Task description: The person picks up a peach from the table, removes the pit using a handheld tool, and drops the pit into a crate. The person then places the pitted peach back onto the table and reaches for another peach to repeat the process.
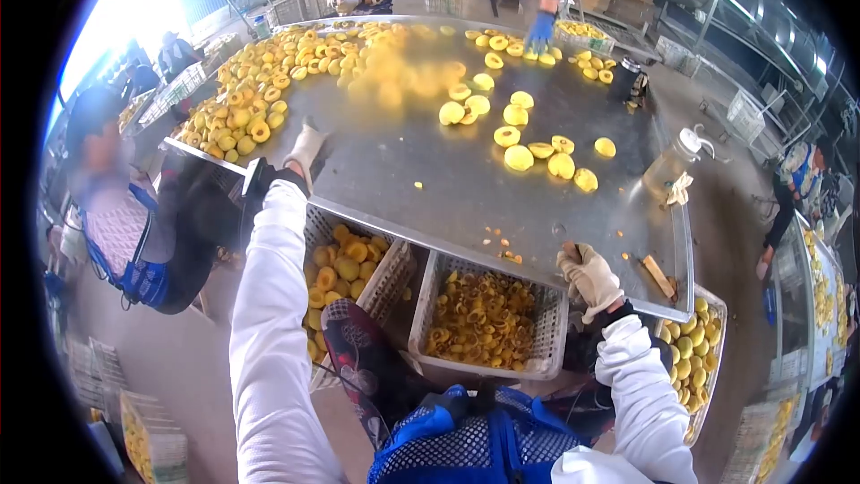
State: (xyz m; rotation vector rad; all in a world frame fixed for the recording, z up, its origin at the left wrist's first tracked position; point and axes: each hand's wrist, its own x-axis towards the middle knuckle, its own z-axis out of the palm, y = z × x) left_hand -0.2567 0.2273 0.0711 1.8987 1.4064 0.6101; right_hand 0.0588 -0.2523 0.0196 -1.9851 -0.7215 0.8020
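Although long axis indistinct, fruit half (pixel 507 136) hollow-upward beyond clenched right hand (pixel 591 276), contents unclear.

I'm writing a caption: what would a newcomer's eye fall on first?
First comes the large heap of yellow fruit pieces at the left of the broad grey metal table. Then comes the white perforated plastic crate of yellow-brown scraps below the table's near edge. The left hand and right hand, pale-gloved, are near that edge.

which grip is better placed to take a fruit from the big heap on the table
Probably the left grip: it is over the table, close to the fruit heap. The right grip is at the near edge, with far more table between it and the heap.
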